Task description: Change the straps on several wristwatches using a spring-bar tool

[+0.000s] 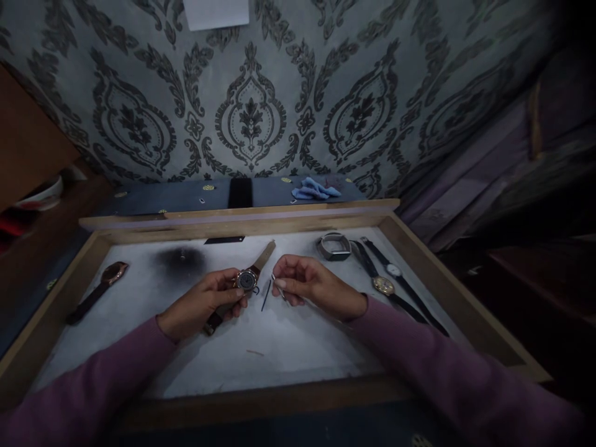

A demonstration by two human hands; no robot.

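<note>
A wristwatch (246, 280) with a round dark dial and a brown strap is gripped in my left hand (218, 297), its face turned up. One half of the strap points away toward the back, and the other hangs below my fingers. To the right, my right hand (310, 284) pinches a thin silvery metal tool (280, 292); its exact kind is hard to make out. Between the hands lies a slim dark blue stick (266, 296). A small dark curved piece (256, 290) shows beside the watch case, apart from the tool.
A wood-framed tray (279, 385) with a white base surrounds the work. Another watch (112, 273) lies left; two strapped watches (383, 285) and a loop-shaped metal-band watch (334, 246) lie right. A black strip (224, 239) sits at the back, and a blue cloth (315, 189) beyond the rim.
</note>
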